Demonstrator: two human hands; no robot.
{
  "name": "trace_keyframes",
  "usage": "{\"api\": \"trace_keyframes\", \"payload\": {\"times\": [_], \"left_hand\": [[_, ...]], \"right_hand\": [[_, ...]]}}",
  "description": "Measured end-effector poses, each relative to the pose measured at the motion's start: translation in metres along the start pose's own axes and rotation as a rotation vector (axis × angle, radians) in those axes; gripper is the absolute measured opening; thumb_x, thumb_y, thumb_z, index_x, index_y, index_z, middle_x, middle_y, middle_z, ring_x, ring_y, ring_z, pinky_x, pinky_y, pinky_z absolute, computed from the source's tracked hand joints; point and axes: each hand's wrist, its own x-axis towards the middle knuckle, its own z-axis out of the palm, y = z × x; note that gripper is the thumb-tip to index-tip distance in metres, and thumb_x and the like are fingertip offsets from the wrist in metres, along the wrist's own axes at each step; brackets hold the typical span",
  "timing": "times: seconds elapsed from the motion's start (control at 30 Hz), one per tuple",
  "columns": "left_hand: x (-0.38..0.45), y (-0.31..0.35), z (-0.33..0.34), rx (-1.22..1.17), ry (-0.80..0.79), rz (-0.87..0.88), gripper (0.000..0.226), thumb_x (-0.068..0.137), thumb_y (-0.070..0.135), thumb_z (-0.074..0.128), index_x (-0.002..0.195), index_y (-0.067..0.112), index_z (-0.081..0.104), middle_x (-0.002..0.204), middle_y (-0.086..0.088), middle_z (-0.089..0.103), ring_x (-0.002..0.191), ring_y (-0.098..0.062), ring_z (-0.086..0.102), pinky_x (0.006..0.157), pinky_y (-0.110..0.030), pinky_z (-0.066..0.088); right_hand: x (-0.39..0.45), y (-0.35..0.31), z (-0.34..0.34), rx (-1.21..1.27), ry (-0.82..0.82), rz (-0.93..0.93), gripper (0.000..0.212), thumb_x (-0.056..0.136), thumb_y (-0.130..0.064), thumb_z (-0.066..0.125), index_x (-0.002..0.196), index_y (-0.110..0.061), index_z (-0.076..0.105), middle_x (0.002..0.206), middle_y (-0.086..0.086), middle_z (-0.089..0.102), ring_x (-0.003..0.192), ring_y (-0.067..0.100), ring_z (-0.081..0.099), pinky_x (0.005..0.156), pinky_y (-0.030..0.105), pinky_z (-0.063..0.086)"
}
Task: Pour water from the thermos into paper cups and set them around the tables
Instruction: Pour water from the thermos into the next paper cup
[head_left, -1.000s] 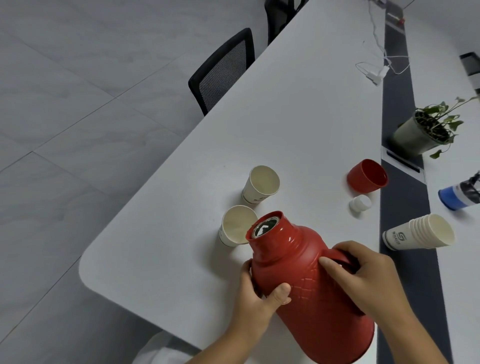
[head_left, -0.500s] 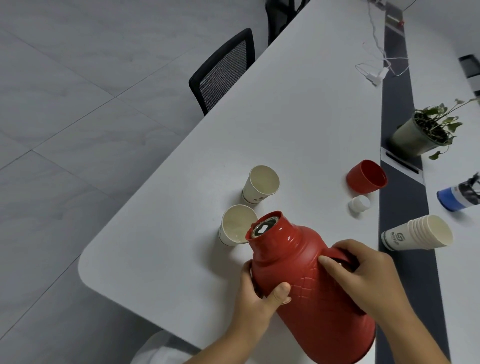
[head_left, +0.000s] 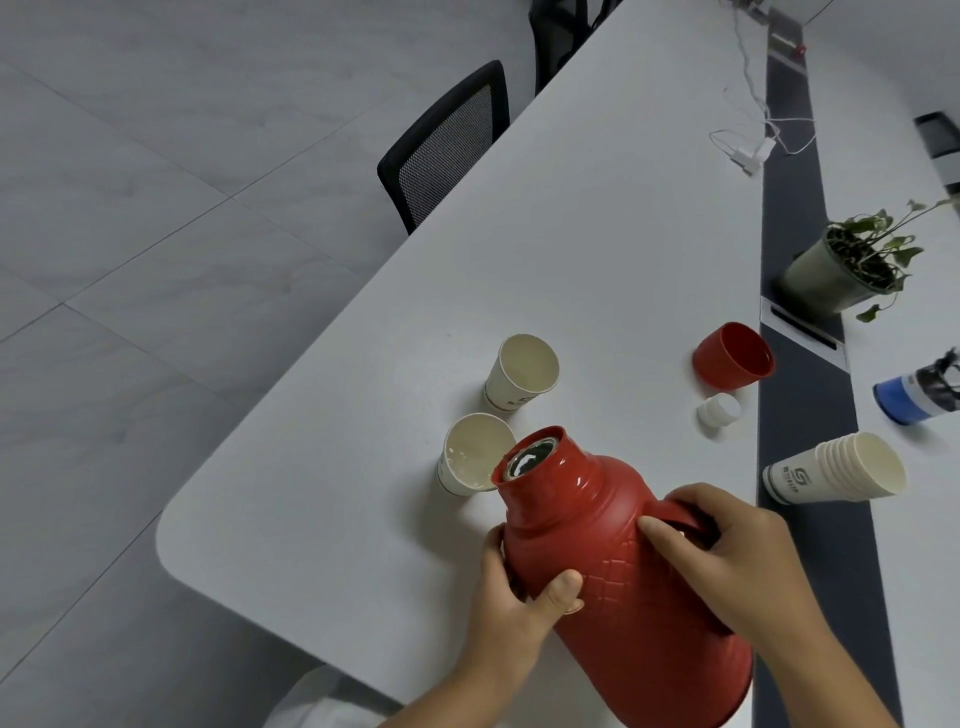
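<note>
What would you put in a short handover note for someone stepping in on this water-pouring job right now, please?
Left hand grips the red thermos low on its body; right hand holds its handle. The thermos is open and tilted, its mouth over the near paper cup, which has some water in it.
The far paper cup stands upright; its fill is unclear.
Red cap and white stopper lie on the table; the spare cup stack lies on its side.
Left: finish pouring, fill more cups, set them around.
</note>
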Motion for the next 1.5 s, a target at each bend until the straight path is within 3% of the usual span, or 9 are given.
{"api": "trace_keyframes", "payload": {"times": [0.37, 0.57, 0.73, 0.97, 1.03, 1.17, 1.27, 1.37, 1.5], "left_hand": [[0.000, 0.001, -0.002, 0.037, 0.025, -0.019, 0.089, 0.079, 0.025, 0.098, 0.148, 0.019, 0.043, 0.134, -0.015, 0.068, 0.113, -0.036, 0.076, 0.086, -0.056, 0.067], [-0.003, 0.006, -0.004, 0.041, 0.009, -0.005, 0.097, 0.076, 0.023, 0.099, 0.152, 0.023, 0.039, 0.143, -0.012, 0.062, 0.123, -0.034, 0.072, 0.085, -0.058, 0.067], [-0.007, 0.012, -0.008, 0.088, -0.032, 0.025, 0.109, 0.071, 0.022, 0.103, 0.156, 0.026, 0.035, 0.148, -0.006, 0.056, 0.128, -0.031, 0.069, 0.084, -0.057, 0.067], [-0.010, 0.015, -0.007, 0.413, 0.065, 0.111, 0.136, 0.051, 0.053, 0.109, 0.160, 0.044, 0.028, 0.154, 0.019, 0.056, 0.135, 0.003, 0.060, 0.110, -0.029, 0.055], [-0.007, 0.020, -0.002, 0.485, 0.081, 0.126, 0.144, 0.044, 0.060, 0.108, 0.161, 0.047, 0.025, 0.154, 0.025, 0.054, 0.136, 0.005, 0.057, 0.111, -0.031, 0.053], [0.006, 0.042, 0.014, 0.622, 0.068, 0.147, 0.152, 0.040, 0.070, 0.103, 0.164, 0.050, 0.019, 0.153, 0.031, 0.049, 0.139, -0.002, 0.052, 0.117, -0.038, 0.049], [0.028, 0.066, 0.030, 0.742, -0.005, 0.224, 0.148, 0.043, 0.065, 0.104, 0.163, 0.053, 0.019, 0.150, 0.035, 0.052, 0.138, 0.002, 0.053, 0.115, -0.030, 0.048], [0.060, 0.098, 0.055, 0.827, -0.122, 0.292, 0.122, 0.053, 0.048, 0.103, 0.151, 0.055, 0.030, 0.138, 0.034, 0.059, 0.126, 0.008, 0.059, 0.108, -0.023, 0.049], [0.108, 0.126, 0.086, 0.929, -0.183, 0.319, 0.114, 0.053, 0.046, 0.102, 0.145, 0.053, 0.035, 0.134, 0.028, 0.059, 0.123, 0.005, 0.060, 0.104, -0.025, 0.050]], "right_hand": [[-0.001, -0.001, 0.001, 0.003, -0.006, -0.007, 0.022, 0.084, -0.034, 0.092, 0.095, -0.041, 0.075, 0.081, -0.028, 0.073, 0.077, -0.002, 0.071, 0.071, 0.032, 0.061], [-0.006, -0.001, -0.001, 0.077, 0.000, -0.002, 0.026, 0.082, -0.027, 0.094, 0.094, -0.042, 0.076, 0.084, -0.025, 0.074, 0.080, 0.001, 0.073, 0.073, 0.033, 0.063], [-0.013, -0.001, -0.001, 0.150, 0.041, -0.028, 0.035, 0.079, -0.015, 0.096, 0.084, -0.043, 0.076, 0.077, -0.019, 0.075, 0.073, 0.005, 0.073, 0.068, 0.021, 0.058], [-0.019, 0.012, -0.001, 0.265, 0.104, -0.049, 0.045, 0.076, -0.001, 0.095, 0.087, -0.042, 0.079, 0.082, -0.016, 0.078, 0.076, 0.008, 0.074, 0.068, 0.024, 0.060], [-0.020, 0.021, 0.000, 0.316, 0.137, -0.044, 0.046, 0.076, 0.003, 0.093, 0.088, -0.039, 0.080, 0.083, -0.013, 0.078, 0.075, 0.010, 0.075, 0.066, 0.027, 0.062], [-0.017, 0.043, 0.008, 0.511, 0.231, 0.023, 0.044, 0.077, 0.016, 0.087, 0.084, -0.027, 0.080, 0.070, 0.004, 0.073, 0.056, 0.025, 0.069, 0.043, 0.039, 0.058], [-0.006, 0.059, 0.020, 0.671, 0.317, 0.085, 0.039, 0.078, 0.022, 0.082, 0.080, -0.017, 0.078, 0.068, 0.013, 0.068, 0.050, 0.036, 0.065, 0.041, 0.049, 0.058], [0.015, 0.076, 0.033, 0.810, 0.382, 0.166, 0.030, 0.082, 0.021, 0.079, 0.080, -0.008, 0.075, 0.071, 0.022, 0.064, 0.046, 0.045, 0.061, 0.043, 0.061, 0.056], [0.050, 0.090, 0.050, 0.905, 0.444, 0.232, 0.024, 0.087, 0.015, 0.079, 0.080, -0.006, 0.070, 0.072, 0.023, 0.064, 0.045, 0.042, 0.058, 0.046, 0.059, 0.058]]}}
